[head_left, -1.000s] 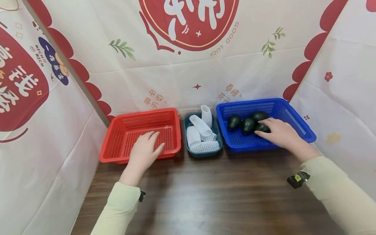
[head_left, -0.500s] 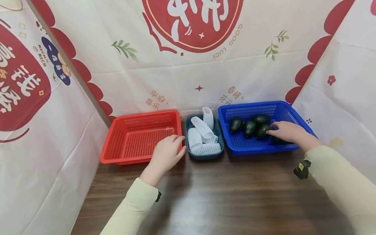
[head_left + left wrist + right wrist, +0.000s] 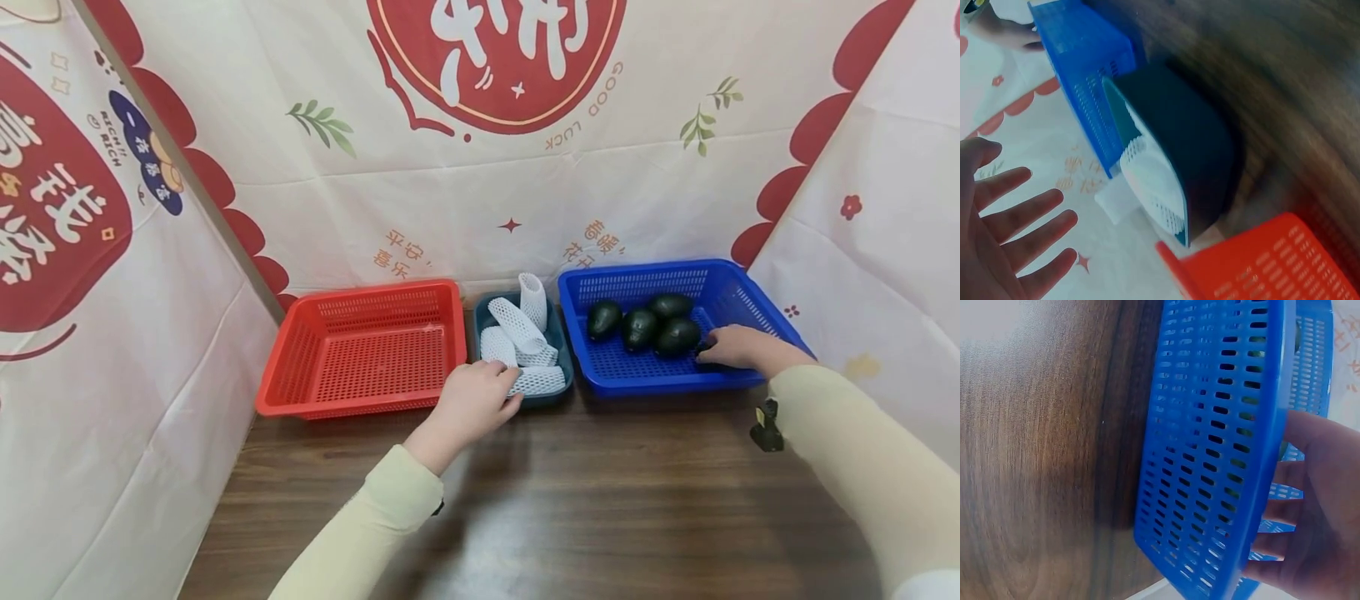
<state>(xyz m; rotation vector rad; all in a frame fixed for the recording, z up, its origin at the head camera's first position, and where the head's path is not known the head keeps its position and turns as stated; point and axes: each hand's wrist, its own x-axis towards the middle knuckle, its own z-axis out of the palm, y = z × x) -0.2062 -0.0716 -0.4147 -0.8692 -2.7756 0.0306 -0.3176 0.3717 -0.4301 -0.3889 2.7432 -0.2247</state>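
My right hand (image 3: 738, 346) reaches down inside the blue basket (image 3: 652, 382). Its fingers and thumb curl round a dark green avocado (image 3: 703, 350), mostly covered by the hand. In the right wrist view the basket's wall hides the fingertips. Several more avocados (image 3: 640, 327) lie left of this hand. My left hand (image 3: 474, 402) hovers at the near left edge of a small dark teal tray (image 3: 566, 371) full of white foam net sleeves (image 3: 517, 327). In the left wrist view, its fingers (image 3: 1029, 219) are spread and hold nothing.
A red basket (image 3: 360, 407) with slotted sides stands left of the tray. All the containers sit in a row on a dark wooden table (image 3: 555, 500). Behind and at both sides hang printed white cloth walls (image 3: 465, 192).
My left hand has moved right, from over the red basket to the teal tray's near edge. My right hand has shifted right and lower in the blue basket, onto another avocado.
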